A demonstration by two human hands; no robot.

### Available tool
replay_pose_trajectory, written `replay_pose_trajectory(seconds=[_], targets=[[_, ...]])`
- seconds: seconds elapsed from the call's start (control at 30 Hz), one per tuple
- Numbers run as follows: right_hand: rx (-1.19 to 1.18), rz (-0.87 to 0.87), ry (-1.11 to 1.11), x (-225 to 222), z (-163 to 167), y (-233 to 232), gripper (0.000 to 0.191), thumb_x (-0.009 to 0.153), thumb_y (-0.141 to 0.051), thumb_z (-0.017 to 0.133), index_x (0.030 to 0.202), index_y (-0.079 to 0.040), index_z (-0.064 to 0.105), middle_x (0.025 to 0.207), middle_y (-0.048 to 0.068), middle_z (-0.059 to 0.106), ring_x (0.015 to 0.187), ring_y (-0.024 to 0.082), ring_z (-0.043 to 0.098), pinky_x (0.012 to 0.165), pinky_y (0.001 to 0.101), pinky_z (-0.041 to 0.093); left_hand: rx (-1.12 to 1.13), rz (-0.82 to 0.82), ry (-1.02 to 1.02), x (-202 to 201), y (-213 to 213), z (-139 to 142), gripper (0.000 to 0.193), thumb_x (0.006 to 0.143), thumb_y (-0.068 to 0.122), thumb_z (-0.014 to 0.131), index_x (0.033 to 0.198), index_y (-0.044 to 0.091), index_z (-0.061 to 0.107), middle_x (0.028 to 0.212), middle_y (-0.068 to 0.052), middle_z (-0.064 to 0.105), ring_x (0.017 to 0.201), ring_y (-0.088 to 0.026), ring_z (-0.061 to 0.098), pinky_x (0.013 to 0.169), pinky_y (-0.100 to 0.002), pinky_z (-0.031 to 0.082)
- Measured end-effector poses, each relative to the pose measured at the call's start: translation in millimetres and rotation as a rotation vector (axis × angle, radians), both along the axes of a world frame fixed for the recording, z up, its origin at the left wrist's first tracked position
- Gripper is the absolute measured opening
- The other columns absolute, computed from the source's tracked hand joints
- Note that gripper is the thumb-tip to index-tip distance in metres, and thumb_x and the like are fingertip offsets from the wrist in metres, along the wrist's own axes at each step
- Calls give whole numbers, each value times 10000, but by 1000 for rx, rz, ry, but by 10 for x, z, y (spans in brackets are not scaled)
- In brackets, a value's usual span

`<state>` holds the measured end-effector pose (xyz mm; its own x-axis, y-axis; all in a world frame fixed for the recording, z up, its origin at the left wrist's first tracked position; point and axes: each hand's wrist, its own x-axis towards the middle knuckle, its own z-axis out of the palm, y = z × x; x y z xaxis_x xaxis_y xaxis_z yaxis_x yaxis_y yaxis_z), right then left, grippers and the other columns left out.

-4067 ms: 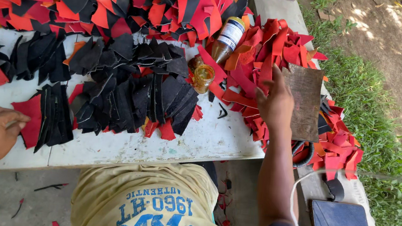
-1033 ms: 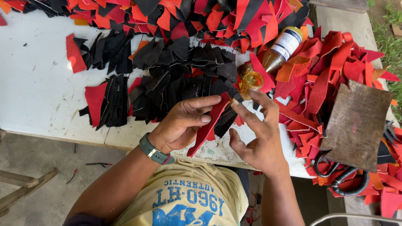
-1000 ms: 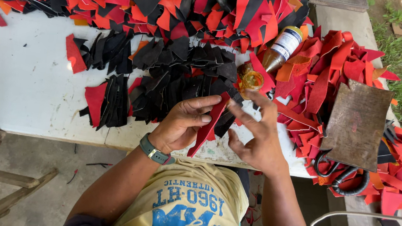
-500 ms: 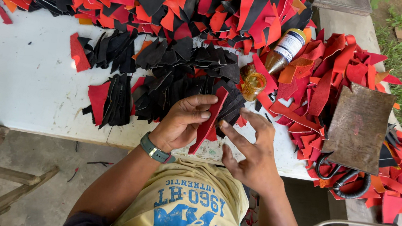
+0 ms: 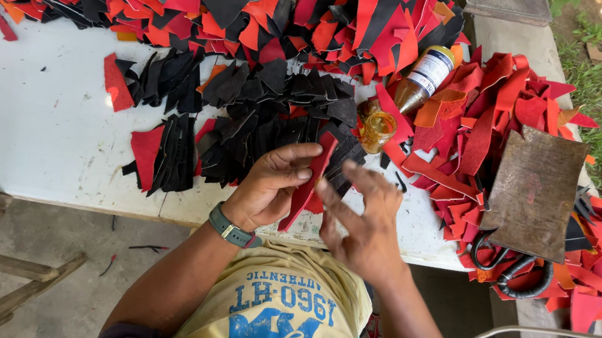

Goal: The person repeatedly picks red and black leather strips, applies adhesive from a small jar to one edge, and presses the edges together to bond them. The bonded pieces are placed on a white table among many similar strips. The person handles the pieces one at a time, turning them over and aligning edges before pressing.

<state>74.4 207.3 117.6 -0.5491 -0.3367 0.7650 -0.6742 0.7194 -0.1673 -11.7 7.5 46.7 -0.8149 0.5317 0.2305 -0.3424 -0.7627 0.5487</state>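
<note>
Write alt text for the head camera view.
A person's left hand holds a narrow red strip upright while the right hand touches it, over a white table heaped with red, orange and black cut pieces.

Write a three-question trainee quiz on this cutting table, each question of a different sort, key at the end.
1. True or false: the left hand grips a red strip.
2. Which lies on the brown board's lower edge? A) the black-handled scissors B) the amber bottle C) the small amber jar
3. Fill in: the right hand has its fingers spread, touching the strip's ____ side.

Key: 1 true. 2 A. 3 right.
</note>
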Motion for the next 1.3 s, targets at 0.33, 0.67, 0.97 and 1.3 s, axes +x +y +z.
replay_pose_trajectory(seconds=[0.33, 0.67, 0.97, 1.3], targets=[[-453, 342, -548, -42, -195, -29, 795, 695, 120, 706, 1457, -52, 559, 1531, 186, 444, 1442, 346, 447, 1199, 433, 361, -329, 228, 317, 240, -81, 286, 586, 906, -76, 731, 1458, -22, 544, 1334, -49, 592, 952, -38, 624, 762, -205, 530], [-81, -1, -186, 108, -160, -111, 675, 688, 8, 747, 1342, -138, 667, 1447, 138, 537, 1310, 382, 513, 1099, 474, 402, -441, 334, 429, 203, -121, 406, 818, 895, -17, 761, 1596, -24, 339, 1509, -66, 470, 749, 17, 511, 546, -174, 419], [-68, 11, -55, 188, -176, -97, 574, 724, 20, 755, 1255, -183, 679, 1413, 123, 529, 1276, 348, 533, 1090, 462, 411, -215, 277, 327, 164, -71, 317, 873, 857, -45, 788, 1599, -34, 327, 1653, -119, 369, 1370, -105, 511, 1035, -239, 515], [-258, 370, -328, 196, -157, 3, 572, 688, 25, 748, 1233, -145, 736, 1527, 209, 474, 1447, 400, 444, 1223, 510, 354, -15, 60, 224, 224, -64, 368, 876, 892, -59, 773, 1628, 16, 304, 1650, -122, 385, 1394, -199, 516, 1144, -362, 484]])
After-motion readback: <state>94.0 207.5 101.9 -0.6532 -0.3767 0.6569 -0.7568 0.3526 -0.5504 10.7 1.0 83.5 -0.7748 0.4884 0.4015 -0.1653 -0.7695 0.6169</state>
